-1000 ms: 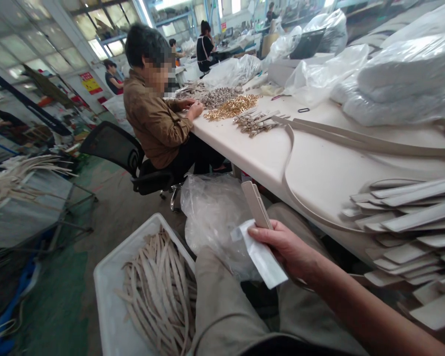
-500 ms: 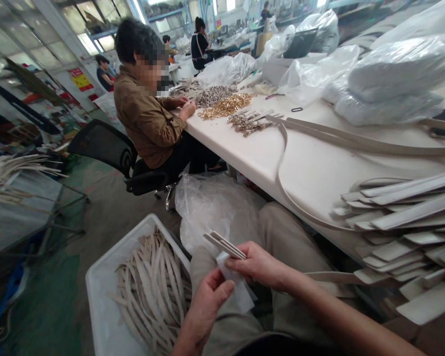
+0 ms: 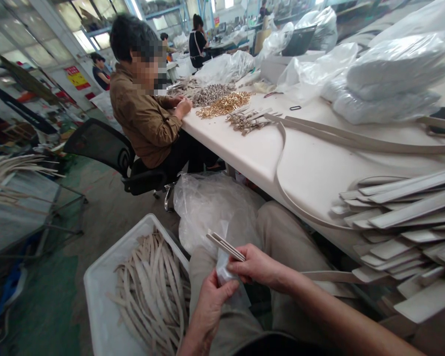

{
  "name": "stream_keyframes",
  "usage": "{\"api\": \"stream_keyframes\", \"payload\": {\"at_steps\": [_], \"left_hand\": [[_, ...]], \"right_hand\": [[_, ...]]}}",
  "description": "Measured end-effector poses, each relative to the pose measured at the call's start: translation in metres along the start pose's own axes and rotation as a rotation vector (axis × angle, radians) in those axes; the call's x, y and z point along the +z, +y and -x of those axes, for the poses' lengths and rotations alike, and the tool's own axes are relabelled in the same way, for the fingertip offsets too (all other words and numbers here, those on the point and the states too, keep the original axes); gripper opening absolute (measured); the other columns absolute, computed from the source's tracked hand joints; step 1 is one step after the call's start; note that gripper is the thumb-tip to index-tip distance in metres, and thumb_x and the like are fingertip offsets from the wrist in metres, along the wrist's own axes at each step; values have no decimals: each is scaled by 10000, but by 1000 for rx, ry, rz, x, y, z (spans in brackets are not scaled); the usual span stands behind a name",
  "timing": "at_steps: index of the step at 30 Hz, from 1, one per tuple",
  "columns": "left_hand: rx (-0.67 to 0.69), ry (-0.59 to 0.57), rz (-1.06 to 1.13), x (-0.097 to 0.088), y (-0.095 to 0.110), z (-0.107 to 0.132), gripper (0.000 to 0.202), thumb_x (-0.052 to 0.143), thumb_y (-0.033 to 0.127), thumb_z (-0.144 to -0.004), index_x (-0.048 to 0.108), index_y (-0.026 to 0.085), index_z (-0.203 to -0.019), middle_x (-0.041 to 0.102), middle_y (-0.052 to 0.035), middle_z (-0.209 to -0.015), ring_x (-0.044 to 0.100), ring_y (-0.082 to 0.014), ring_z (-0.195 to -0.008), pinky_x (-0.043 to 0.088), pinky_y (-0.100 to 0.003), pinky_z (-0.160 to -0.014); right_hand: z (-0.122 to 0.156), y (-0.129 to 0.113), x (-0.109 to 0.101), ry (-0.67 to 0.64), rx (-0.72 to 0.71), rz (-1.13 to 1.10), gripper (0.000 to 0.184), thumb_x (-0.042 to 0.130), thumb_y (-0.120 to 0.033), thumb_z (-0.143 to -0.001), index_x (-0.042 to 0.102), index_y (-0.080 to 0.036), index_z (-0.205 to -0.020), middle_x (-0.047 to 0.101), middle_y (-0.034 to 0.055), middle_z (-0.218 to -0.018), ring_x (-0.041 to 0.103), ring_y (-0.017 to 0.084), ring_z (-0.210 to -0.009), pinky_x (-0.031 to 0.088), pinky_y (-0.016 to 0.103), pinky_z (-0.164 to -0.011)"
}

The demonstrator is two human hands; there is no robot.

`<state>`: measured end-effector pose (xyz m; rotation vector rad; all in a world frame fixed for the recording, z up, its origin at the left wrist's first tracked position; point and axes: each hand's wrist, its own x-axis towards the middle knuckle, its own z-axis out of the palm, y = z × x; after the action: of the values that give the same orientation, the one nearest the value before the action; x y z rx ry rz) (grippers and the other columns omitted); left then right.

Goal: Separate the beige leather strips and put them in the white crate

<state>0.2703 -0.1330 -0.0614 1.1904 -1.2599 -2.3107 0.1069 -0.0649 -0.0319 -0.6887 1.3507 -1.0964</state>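
Note:
Over my lap, my right hand (image 3: 250, 264) is closed round a few flat beige straps (image 3: 224, 245), whose ends stick out up and to the left. A long tail of strap (image 3: 330, 278) runs from behind my right wrist toward the table. My left hand (image 3: 217, 296) pinches a small translucent plastic bag (image 3: 226, 269) between thumb and fingers, just below the straps. The bag lies partly behind both hands, so its opening is hard to make out.
Left of my legs stands a white bin (image 3: 96, 291) of beige strips (image 3: 152, 291). Stacked straps (image 3: 411, 232) overhang the white table (image 3: 259, 158) at right. Gold hardware (image 3: 226, 105) lies near a seated co-worker (image 3: 144, 109). Plastic-wrapped packs (image 3: 393, 79) sit farther back.
My left hand has shifted slightly right and up along the bag, its thumb closer to my right hand. The straps stay in my right hand. The view has moved a little.

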Motion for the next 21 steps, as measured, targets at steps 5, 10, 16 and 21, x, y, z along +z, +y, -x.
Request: {"api": "stream_keyframes", "payload": {"at_steps": [5, 10, 16, 21], "left_hand": [[-54, -48, 60, 5, -3, -1, 524, 979, 371, -552, 762, 116, -955, 769, -53, -815, 647, -135, -698, 508, -216, -666], [-138, -132, 122, 1, 2, 1, 587, 982, 446, -547, 734, 119, -968, 696, -12, -693, 571, -83, -536, 465, -183, -520], [-243, -162, 292, -1, -11, 0, 379, 928, 369, -645, 709, 136, -849, 571, 40, -559, 522, -77, -477, 517, -215, -534], [-185, -35, 638, -12, 13, -10, 226, 766, 37, -716, 670, 162, -879, 635, 16, -772, 580, -36, -592, 519, -125, -588]], "right_hand": [[1, 3, -3, -37, -12, 44, 180, 591, -220, -747, 543, -190, -576, 491, -62, -461, 376, 68, -421, 274, 193, -417], [-6, 11, -11, 81, -19, 57, 190, 615, -252, -762, 544, -197, -595, 488, -66, -443, 389, 78, -410, 291, 203, -419], [-8, 5, -17, 167, -45, -68, 226, 582, -381, -757, 532, -210, -617, 462, -71, -420, 372, 80, -387, 287, 219, -423], [-4, -3, -18, 218, -39, -133, 278, 583, -439, -769, 510, -215, -621, 441, -78, -413, 333, 73, -381, 248, 220, -426]]}}
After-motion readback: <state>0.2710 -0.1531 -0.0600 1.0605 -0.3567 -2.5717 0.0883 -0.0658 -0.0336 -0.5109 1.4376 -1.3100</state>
